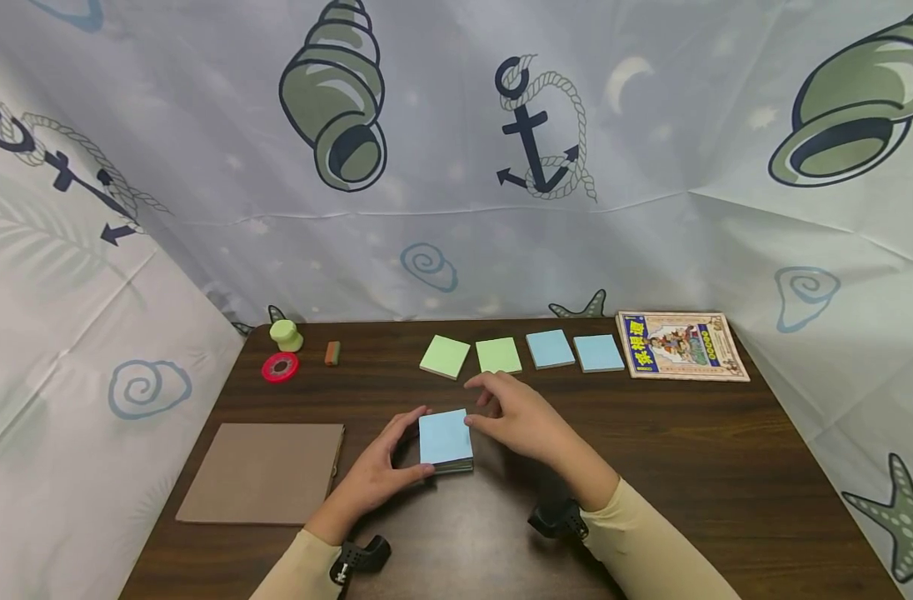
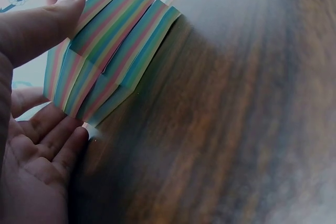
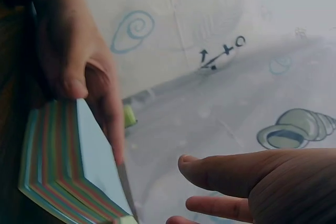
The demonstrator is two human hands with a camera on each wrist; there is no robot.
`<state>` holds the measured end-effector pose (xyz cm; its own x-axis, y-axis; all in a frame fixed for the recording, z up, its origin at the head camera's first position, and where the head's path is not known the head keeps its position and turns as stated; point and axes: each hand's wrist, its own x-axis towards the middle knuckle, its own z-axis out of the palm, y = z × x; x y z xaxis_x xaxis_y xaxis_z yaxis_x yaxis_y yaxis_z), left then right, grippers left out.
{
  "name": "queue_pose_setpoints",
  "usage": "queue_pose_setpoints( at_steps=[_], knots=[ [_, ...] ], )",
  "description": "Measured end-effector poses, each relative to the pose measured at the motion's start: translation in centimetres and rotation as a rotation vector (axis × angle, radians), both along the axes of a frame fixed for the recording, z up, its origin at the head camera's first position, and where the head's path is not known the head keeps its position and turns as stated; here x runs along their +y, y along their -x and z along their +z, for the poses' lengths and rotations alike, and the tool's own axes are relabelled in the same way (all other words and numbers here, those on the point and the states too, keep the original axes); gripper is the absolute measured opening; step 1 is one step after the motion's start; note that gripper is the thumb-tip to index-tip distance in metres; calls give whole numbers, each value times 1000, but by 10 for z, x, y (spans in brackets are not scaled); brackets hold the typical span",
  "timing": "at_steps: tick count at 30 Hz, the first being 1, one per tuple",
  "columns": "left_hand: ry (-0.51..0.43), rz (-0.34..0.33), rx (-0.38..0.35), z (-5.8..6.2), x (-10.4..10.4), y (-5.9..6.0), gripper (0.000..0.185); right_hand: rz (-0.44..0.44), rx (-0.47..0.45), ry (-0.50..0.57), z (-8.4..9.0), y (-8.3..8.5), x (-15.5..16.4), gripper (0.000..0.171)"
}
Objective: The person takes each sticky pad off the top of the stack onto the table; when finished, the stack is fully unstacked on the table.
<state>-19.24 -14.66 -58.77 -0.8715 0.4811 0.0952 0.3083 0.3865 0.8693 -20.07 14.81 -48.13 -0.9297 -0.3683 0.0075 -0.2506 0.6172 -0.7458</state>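
A thick stack of sticky note pads [image 1: 446,437], light blue on top with rainbow-striped sides, stands in front of me at mid-table. My left hand [image 1: 386,461] grips it from the left, thumb at the near corner and fingers along the far left side. In the left wrist view the striped sides of the pads [image 2: 107,51] show between thumb and fingers. My right hand [image 1: 520,418] hovers at the stack's right edge, its thumb close to the top right corner and its fingers loosely bent. Nothing shows between thumb and fingers of the right hand [image 3: 236,177] in the right wrist view.
Along the back lie two green note pads [image 1: 445,357], two blue note pads [image 1: 551,349] and a printed booklet [image 1: 683,346]. At the left are a brown notebook [image 1: 261,473], a red ring-shaped item [image 1: 280,367], a yellow-green knobbed item [image 1: 286,335] and a small eraser-like block [image 1: 332,353].
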Motion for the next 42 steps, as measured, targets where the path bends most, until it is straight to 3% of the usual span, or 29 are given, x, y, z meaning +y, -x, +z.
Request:
queue_pose_setpoints(
  at_steps=[10,20,30,42],
  knots=[
    [135,49,4,2,5,-2,105,51,-32,-76,-18,0,-11,60],
    [149,70,-7,2,6,-1,98,91,-71,-130,-35,3,-17,80],
    [144,71,28,1,7,0,95,108,-56,-134,-38,2,-19,74],
    [146,77,-5,1,6,-2,97,102,-15,-139,-37,4,-15,72]
  ],
)
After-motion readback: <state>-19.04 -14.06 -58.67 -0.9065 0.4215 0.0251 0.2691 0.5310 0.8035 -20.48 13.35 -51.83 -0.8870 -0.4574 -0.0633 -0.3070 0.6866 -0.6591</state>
